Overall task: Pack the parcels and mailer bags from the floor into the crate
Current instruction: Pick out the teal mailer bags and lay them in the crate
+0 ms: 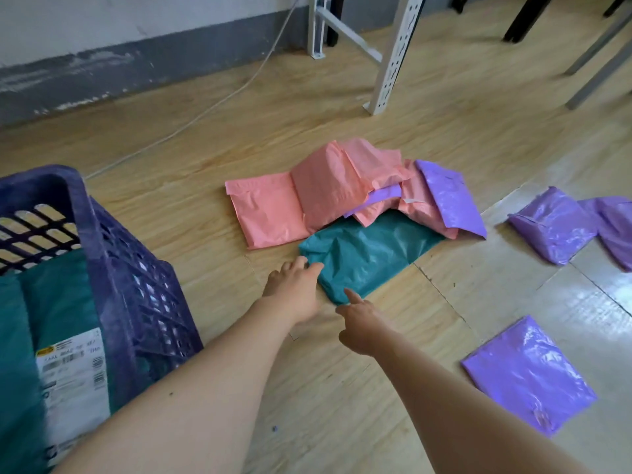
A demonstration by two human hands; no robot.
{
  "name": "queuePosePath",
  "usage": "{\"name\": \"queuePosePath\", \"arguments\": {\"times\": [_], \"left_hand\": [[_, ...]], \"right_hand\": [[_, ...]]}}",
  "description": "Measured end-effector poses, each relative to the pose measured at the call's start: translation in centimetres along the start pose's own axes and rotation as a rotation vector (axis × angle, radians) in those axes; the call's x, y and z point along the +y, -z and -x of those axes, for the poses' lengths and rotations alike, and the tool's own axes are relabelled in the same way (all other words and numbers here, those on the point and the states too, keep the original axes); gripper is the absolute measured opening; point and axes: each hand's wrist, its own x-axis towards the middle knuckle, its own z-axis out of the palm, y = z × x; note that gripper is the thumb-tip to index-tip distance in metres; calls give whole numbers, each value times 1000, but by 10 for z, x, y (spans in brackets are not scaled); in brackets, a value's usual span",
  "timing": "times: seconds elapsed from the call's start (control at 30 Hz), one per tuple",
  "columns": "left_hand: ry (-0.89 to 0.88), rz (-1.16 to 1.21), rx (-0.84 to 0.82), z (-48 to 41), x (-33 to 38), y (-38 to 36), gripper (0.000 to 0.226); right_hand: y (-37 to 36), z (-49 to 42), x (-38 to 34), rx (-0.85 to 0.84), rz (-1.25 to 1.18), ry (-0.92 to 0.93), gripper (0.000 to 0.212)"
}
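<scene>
A teal mailer bag (369, 253) lies on the floor in front of a heap of pink mailer bags (307, 203) and a purple one (451, 200). My left hand (294, 289) touches the teal bag's near left edge with its fingers stretched out. My right hand (362, 325) reaches its fingertips onto the bag's near corner; the fingers look relaxed and hold nothing. The purple crate (130, 268) stands at the left and holds a teal bag with a white label (68, 364).
More purple mailer bags lie at the right (554, 227) and at the near right (526, 374). White metal rack legs (393, 56) stand behind the heap, and a white cable (219, 97) runs along the floor by the wall.
</scene>
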Motion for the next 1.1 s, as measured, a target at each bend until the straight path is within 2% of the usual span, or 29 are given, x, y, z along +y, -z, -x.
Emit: {"name": "queuePosePath", "arguments": {"times": [0.17, 0.4, 0.63, 0.73, 0.83, 0.93, 1.03, 1.1], "left_hand": [[-8, 22, -56, -4, 0, -10, 66], [-15, 43, -73, -1, -5, -10, 67], [-3, 36, -76, 4, -13, -5, 67], [-2, 50, -70, 8, -14, -1, 66], [1, 61, -62, 14, -13, 5, 65], [-4, 68, -38, 22, -12, 13, 66], [-22, 75, 1, 33, -11, 24, 67], [-35, 66, 35, 40, -12, 32, 69]], "right_hand": [[-12, -12, 3, -75, 33, -11, 55], [-11, -14, 3, -86, 11, -29, 58], [-2, -12, 3, -70, -110, -20, 76], [8, -7, 1, 17, -320, -55, 71], [21, -3, -1, 146, -500, -123, 55], [39, 7, -5, 337, -573, -181, 34], [54, 16, -7, 469, -629, -252, 32], [64, 22, -10, 538, -581, -267, 29]]}}
